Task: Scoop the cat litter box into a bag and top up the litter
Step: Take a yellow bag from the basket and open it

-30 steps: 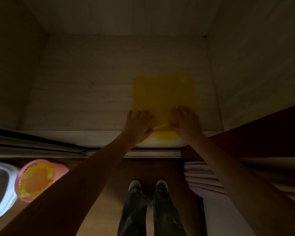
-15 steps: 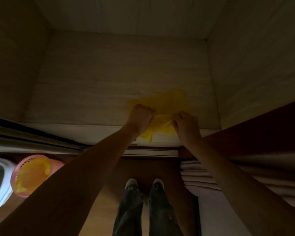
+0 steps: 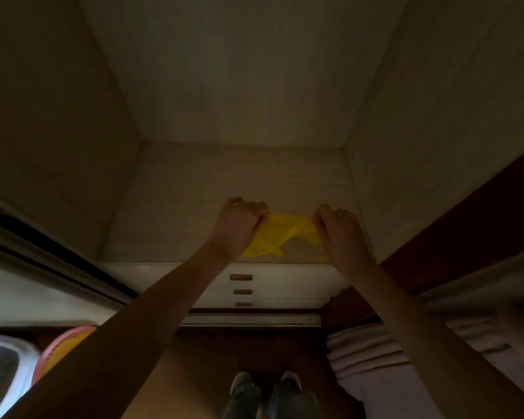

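Pale wood-grain shelf [image 3: 194, 189] inside an open cupboard fills the centre of the frame, dimly lit, with three slotted drawer fronts [image 3: 241, 291] below its front edge.

Step in hand, as judged: opening the thin yellow plastic bag [image 3: 280, 237], which lies just above the shelf near its front edge, at centre frame. The left hand [image 3: 239, 225] grips the bag's left end with curled fingers; the right hand [image 3: 339, 231] grips the right end likewise. The film is stretched and bunched between them.

Procedure:
- Locate the mouth edge before pulling further.
- Separate the two layers by rubbing them between the fingertips.
- Draw them apart gently; film this thin probably tears under a sharp pull.

Limits of view:
- Fingertips are hidden behind the knuckles, so whether the layers are parted cannot be told.
- At lower left, a pink round basket with a yellow liner [image 3: 64, 349] and a white-rimmed tub [image 3: 22, 361] are cut off by the left forearm and frame edge.
- Folded pale fabric [image 3: 363, 349] at lower right is blurred.
- No litter or scoop is visible.
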The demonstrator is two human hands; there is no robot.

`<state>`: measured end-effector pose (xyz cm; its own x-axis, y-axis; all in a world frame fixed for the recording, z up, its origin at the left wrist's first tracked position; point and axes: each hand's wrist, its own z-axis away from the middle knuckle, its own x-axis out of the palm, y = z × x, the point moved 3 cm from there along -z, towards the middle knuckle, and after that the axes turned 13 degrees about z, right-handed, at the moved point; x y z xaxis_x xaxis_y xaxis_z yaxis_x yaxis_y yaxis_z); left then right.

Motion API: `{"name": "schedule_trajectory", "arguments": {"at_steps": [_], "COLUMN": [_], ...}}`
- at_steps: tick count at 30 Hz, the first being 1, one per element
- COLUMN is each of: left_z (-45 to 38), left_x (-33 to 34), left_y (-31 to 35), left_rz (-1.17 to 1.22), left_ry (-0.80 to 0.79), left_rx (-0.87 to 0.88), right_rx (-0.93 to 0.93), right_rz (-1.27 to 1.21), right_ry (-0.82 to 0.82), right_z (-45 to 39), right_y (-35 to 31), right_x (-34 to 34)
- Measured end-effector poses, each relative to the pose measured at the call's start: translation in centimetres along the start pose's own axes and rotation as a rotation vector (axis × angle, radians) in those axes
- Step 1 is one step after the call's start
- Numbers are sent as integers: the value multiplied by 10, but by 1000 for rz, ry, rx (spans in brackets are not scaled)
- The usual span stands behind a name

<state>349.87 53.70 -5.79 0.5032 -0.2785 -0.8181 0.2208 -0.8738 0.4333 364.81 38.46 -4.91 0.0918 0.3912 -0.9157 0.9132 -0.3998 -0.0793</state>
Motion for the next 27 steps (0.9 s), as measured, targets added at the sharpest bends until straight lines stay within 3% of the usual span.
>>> {"name": "schedule_trajectory", "arguments": {"at_steps": [7,11,14,20,27], "left_z": [27,55,83,162,300], "left_x": [-80,-109,-134,-181,-239], "left_y": [10,15,30,68,115], "left_rz": [-83,-11,-20,-207,-427], "left_ry": [98,104,197,349,470], "left_rx": [6,-182,-277,-490,-716], "right_rx": [-131,-267,-375,-605,-895], "right_rz": [-85,-118,-169,-266,-360], "right_ry": [5,6,3,-89,-9], "right_z": [-16,-25,-25,-17,33], "right_y": [-43,-66,-85,-145,-267], "right_x": [-55,-75,-93,-115,-141]}}
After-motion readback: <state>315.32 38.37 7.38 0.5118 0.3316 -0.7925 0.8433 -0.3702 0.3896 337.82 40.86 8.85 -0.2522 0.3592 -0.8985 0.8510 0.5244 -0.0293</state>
